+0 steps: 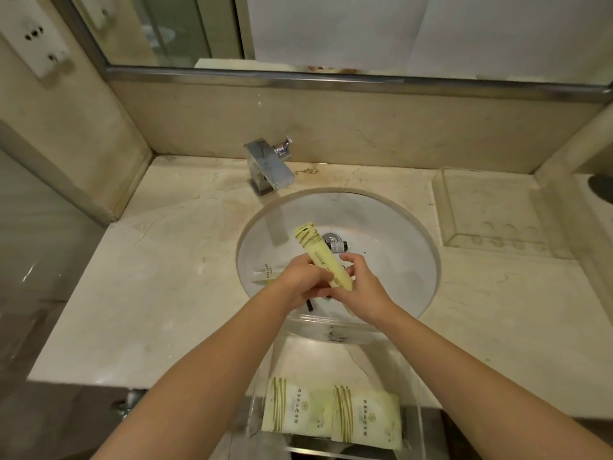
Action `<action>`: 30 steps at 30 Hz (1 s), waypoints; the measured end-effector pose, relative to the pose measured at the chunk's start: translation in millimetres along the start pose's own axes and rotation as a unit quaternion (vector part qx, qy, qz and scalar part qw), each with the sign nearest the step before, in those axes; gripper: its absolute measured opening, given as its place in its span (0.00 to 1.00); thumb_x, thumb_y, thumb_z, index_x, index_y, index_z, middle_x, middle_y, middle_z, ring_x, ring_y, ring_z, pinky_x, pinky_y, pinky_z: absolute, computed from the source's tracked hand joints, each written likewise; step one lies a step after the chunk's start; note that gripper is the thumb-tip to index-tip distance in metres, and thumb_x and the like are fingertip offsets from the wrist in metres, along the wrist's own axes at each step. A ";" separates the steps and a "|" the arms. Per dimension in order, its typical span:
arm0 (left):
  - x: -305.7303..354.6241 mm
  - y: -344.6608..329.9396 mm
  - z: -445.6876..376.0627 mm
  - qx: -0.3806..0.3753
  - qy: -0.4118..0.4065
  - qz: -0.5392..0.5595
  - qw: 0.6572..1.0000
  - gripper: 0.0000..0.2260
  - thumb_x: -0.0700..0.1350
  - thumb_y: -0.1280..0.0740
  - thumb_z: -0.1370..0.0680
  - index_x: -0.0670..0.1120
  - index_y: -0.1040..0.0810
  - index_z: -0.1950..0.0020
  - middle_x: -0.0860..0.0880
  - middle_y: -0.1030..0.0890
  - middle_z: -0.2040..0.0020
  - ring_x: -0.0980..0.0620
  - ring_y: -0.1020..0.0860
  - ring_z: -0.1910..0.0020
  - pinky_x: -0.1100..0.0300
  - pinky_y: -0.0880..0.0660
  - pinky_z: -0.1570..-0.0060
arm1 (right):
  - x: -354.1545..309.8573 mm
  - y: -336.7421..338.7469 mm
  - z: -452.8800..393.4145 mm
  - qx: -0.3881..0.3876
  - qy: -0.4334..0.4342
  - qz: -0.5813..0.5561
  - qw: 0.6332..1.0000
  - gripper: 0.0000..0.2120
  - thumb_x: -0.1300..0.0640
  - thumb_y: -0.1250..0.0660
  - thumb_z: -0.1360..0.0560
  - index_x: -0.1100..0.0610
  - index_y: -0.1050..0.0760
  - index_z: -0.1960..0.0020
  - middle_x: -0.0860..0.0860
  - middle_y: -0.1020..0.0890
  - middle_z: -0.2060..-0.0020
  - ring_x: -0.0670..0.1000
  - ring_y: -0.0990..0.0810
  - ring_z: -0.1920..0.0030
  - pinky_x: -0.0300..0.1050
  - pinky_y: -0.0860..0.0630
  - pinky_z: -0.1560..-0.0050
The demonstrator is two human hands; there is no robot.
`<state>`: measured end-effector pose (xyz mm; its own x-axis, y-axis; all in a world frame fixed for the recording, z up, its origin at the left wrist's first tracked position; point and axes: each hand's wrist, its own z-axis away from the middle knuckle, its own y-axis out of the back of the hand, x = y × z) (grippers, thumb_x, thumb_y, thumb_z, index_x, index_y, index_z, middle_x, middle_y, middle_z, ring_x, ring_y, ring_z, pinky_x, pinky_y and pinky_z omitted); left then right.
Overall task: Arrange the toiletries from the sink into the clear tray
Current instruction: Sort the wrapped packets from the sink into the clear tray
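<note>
Over the white sink basin (398, 247), my left hand (300, 280) and my right hand (363, 288) both grip a long pale-yellow sachet (320, 252) with green stripes at its top end, held tilted. In the basin lie a small bottle with a dark cap (338, 244), a white tube (265, 273) partly behind my left hand, and a thin black item (310, 305) under my hands. The clear tray (419, 423) rests at the counter's front edge near me, with two pale-green sachets (331, 415) lying flat side by side in it.
A chrome faucet (268, 167) stands behind the basin. A second clear tray (491, 214) sits on the marble counter at the right. A mirror runs along the back wall, with a wall socket (39, 38) at the upper left.
</note>
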<state>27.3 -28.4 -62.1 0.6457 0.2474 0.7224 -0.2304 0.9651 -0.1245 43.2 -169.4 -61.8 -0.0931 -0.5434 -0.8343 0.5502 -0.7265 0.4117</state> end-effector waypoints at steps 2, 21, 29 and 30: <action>5.6 -0.7 8.5 -0.010 -0.009 -0.003 1.000 0.14 0.29 0.36 0.25 0.38 0.25 0.40 0.38 0.18 0.46 0.43 0.17 0.51 0.54 0.18 0.55 | -2.9 6.4 7.5 0.013 0.016 0.016 1.000 0.25 0.60 0.29 0.29 0.51 0.34 0.35 0.42 0.25 0.55 0.44 0.23 0.56 0.34 0.29 0.60; 10.8 38.0 58.6 0.060 -0.032 -0.034 0.997 0.08 0.35 0.40 0.20 0.43 0.23 0.53 0.41 0.23 0.53 0.46 0.20 0.57 0.62 0.22 0.71 | 4.5 46.0 57.4 0.021 0.003 0.082 0.996 0.11 0.60 0.32 0.30 0.53 0.36 0.57 0.52 0.22 0.60 0.51 0.27 0.64 0.45 0.32 0.65; -6.7 42.7 64.2 0.016 -0.041 -0.180 0.983 0.09 0.34 0.39 0.22 0.44 0.22 0.54 0.41 0.20 0.53 0.48 0.21 0.60 0.58 0.20 0.61 | 15.7 51.9 63.6 0.036 0.017 0.102 0.994 0.16 0.65 0.35 0.26 0.53 0.40 0.64 0.49 0.30 0.66 0.45 0.22 0.61 0.43 0.35 0.64; -9.2 43.9 63.7 0.019 -0.051 -0.225 0.973 0.09 0.34 0.38 0.22 0.45 0.22 0.55 0.42 0.21 0.56 0.49 0.23 0.63 0.59 0.22 0.62 | 16.6 50.8 64.8 0.032 0.020 0.118 0.992 0.16 0.64 0.35 0.26 0.53 0.40 0.64 0.49 0.30 0.67 0.46 0.26 0.65 0.43 0.35 0.65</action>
<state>-35.1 6.2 -30.9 0.6128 -0.2119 0.7613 0.0310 0.9691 0.2448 15.8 -242.6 -30.9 0.0663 -0.6857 -0.7249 0.4993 -0.6062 0.6191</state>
